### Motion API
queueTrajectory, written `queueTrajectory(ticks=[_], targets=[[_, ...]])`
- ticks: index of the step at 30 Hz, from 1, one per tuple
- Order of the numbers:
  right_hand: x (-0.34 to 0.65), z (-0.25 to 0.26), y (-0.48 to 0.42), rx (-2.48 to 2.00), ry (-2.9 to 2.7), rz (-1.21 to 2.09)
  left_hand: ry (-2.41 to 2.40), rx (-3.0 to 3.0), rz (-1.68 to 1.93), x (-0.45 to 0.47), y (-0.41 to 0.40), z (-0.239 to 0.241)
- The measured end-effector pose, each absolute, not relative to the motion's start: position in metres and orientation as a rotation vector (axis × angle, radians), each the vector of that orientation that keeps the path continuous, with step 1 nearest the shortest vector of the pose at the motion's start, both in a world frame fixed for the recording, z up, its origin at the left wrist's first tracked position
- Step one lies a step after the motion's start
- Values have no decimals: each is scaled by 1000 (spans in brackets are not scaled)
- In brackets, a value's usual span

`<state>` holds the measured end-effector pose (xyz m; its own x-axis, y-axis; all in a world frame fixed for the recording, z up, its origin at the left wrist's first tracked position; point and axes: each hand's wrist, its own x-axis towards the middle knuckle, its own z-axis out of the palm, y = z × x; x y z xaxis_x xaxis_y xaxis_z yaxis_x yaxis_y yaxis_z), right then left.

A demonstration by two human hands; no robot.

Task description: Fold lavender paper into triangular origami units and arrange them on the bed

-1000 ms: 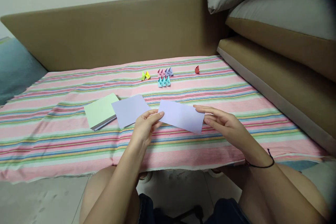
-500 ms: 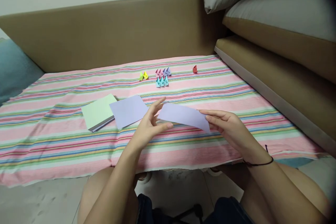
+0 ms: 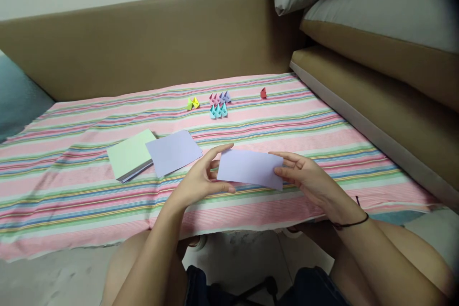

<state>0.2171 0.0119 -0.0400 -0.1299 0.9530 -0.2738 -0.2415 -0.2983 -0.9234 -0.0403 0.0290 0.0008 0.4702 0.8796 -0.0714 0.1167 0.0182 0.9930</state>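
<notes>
A lavender sheet of paper (image 3: 249,168) is held up over the near part of the striped cloth, its right end pinched between the thumb and fingers of my right hand (image 3: 301,174). My left hand (image 3: 201,177) is at the sheet's left end with thumb and forefinger spread wide; its other fingers are partly behind the paper. Left of my hands a second lavender sheet (image 3: 174,153) lies flat. Beside it is a stack of paper (image 3: 131,154) with a pale green sheet on top.
Small folded paper pieces stand farther back: yellow ones (image 3: 192,103), pink ones (image 3: 214,100), purple ones (image 3: 225,97), light blue ones (image 3: 218,111) and a red one (image 3: 263,92). Stacked cushions (image 3: 373,76) border the striped cloth (image 3: 89,201) on the right; a brown backrest (image 3: 161,48) rises behind.
The held sheet has tilted, so more of its face shows, and it looks flatter. Both hands are slightly lower. The whole view has shifted a little.
</notes>
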Motion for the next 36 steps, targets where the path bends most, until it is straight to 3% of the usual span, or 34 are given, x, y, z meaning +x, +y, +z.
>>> queueTrajectory(ticks=[22, 36], targets=[[212, -33, 9, -1106, -1233, 1640, 1230, 1197, 992, -33, 35, -19], [202, -32, 6, -1318, -1232, 1045, 1102, 1243, 1010, -29, 29, -13]])
